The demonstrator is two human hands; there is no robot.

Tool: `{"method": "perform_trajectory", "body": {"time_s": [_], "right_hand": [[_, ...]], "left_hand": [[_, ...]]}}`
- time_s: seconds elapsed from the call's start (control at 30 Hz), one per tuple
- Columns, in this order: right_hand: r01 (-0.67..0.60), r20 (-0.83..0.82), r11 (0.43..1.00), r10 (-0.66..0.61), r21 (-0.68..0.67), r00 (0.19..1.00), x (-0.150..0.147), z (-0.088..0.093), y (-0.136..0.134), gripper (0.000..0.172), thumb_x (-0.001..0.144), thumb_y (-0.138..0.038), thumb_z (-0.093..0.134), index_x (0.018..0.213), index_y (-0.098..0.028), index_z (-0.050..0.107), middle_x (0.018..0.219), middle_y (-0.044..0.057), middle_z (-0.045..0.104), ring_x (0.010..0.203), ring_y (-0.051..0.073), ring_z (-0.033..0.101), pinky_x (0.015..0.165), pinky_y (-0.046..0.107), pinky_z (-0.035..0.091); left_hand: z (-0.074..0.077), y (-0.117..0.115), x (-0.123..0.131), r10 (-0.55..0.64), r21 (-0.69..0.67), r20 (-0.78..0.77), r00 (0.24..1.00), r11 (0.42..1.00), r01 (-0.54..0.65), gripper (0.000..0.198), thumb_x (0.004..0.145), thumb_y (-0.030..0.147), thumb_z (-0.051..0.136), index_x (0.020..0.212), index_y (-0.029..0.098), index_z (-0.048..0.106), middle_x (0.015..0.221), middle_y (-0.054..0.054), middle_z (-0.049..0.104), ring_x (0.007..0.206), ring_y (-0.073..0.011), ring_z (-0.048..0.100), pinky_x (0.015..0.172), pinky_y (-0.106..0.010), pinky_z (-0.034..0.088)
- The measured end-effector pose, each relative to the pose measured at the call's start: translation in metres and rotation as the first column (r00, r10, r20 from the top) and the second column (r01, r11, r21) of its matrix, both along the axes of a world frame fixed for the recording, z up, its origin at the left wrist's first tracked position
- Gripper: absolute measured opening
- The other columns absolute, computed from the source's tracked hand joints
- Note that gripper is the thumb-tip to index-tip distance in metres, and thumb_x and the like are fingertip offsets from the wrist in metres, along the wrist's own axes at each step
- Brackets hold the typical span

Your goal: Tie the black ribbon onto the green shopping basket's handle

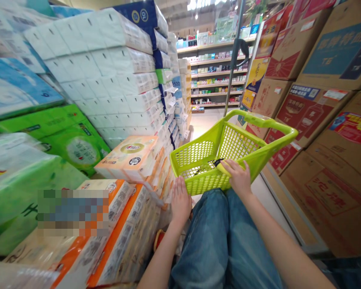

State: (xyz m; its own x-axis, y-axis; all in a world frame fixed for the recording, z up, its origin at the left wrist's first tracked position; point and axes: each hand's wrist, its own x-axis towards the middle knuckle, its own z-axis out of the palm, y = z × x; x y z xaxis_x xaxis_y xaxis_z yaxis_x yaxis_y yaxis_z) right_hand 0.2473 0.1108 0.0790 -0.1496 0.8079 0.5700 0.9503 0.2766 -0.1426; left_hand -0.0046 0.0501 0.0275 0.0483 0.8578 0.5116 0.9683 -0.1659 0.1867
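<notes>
A lime-green plastic shopping basket cart (pixel 198 186) with lattice sides and a raised loop handle stands before my knees. My left hand (pixel 181 200) lies with fingers stretched out at its near left corner, next to the stacked tissue packs. My right hand (pixel 239 175) is closed over the near rim, around a soft-looking yellow thing with a black end (pixel 223 166); its exact kind does not show. Some small dark bits show on the basket floor, too unclear to name. An orange-and-white tissue pack (pixel 128 154) lies left of the basket.
White tissue packs (pixel 108 68) rise in a tall stack on the left, near green packs (pixel 81 140). Cardboard cartons (pixel 333 176) line the right side. A thin metal pole (pixel 231 86) stands behind the basket. Stocked shelves (pixel 213 72) close off the aisle.
</notes>
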Motion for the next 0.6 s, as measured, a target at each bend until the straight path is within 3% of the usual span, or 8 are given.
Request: {"method": "perform_trajectory", "body": {"time_s": [0.07,0.17,0.3,0.4,0.5,0.6], "right_hand": [[0.078,-0.041,0.997,-0.078,-0.007,0.996,0.003,0.002,0.001,0.064,0.079,0.002,0.045,0.133,-0.029,0.059,0.139,0.002,0.063,0.133,0.020,0.051,0.119,0.050,0.015],[0.130,-0.097,0.991,-0.134,-0.038,0.986,-0.036,-0.003,-0.006,0.059,0.082,0.001,0.044,0.132,-0.026,0.061,0.138,0.005,0.063,0.133,0.022,0.051,0.117,0.049,0.019],[-0.064,-0.099,0.996,0.058,-0.056,0.993,-0.120,-0.021,-0.025,0.056,0.089,-0.003,0.044,0.137,-0.028,0.057,0.140,0.005,0.062,0.134,0.022,0.049,0.118,0.047,0.019],[-0.161,-0.097,0.985,0.155,-0.059,0.983,-0.153,-0.029,-0.033,0.050,0.094,-0.008,0.046,0.138,-0.028,0.056,0.141,0.005,0.061,0.135,0.022,0.048,0.117,0.046,0.020],[-0.253,-0.037,0.966,0.252,-0.046,0.967,-0.136,-0.027,-0.029,0.053,0.094,-0.008,0.046,0.140,-0.033,0.053,0.141,0.002,0.061,0.134,0.021,0.049,0.118,0.048,0.015],[-0.255,0.037,0.966,0.256,-0.035,0.966,-0.081,-0.018,-0.017,0.058,0.090,-0.004,0.046,0.142,-0.031,0.052,0.142,0.003,0.060,0.133,0.020,0.050,0.119,0.047,0.013]], "left_hand": [[0.000,0.000,0.001,0.006,0.001,0.004,1.000,1.000,-0.006,0.086,0.083,0.010,0.048,0.158,0.005,0.005,0.159,-0.023,0.034,0.150,-0.0304,0.028,0.120,-0.048,0.032],[-0.001,0.000,0.003,0.011,-0.005,0.021,1.000,1.000,-0.011,0.087,0.083,0.011,0.050,0.157,0.004,0.007,0.159,-0.022,0.033,0.151,-0.0301,0.026,0.120,-0.048,0.032],[-0.004,0.002,0.003,0.037,-0.034,0.010,0.999,0.999,-0.037,0.077,0.084,0.010,0.049,0.155,0.002,0.018,0.158,-0.023,0.036,0.150,-0.0296,0.029,0.120,-0.046,0.032],[-0.007,0.003,0.001,0.064,-0.068,-0.022,0.998,0.996,-0.066,0.067,0.085,0.007,0.044,0.150,-0.002,0.030,0.155,-0.026,0.038,0.148,-0.0300,0.033,0.120,-0.045,0.033],[-0.006,0.003,-0.001,0.040,-0.071,-0.021,0.999,0.997,-0.042,0.070,0.084,0.008,0.047,0.150,-0.002,0.029,0.156,-0.025,0.037,0.148,-0.0308,0.032,0.120,-0.046,0.032],[-0.003,0.001,-0.001,0.012,-0.044,0.006,1.000,0.999,-0.012,0.077,0.083,0.009,0.049,0.154,0.001,0.020,0.158,-0.023,0.036,0.149,-0.0304,0.029,0.121,-0.046,0.031]]}}
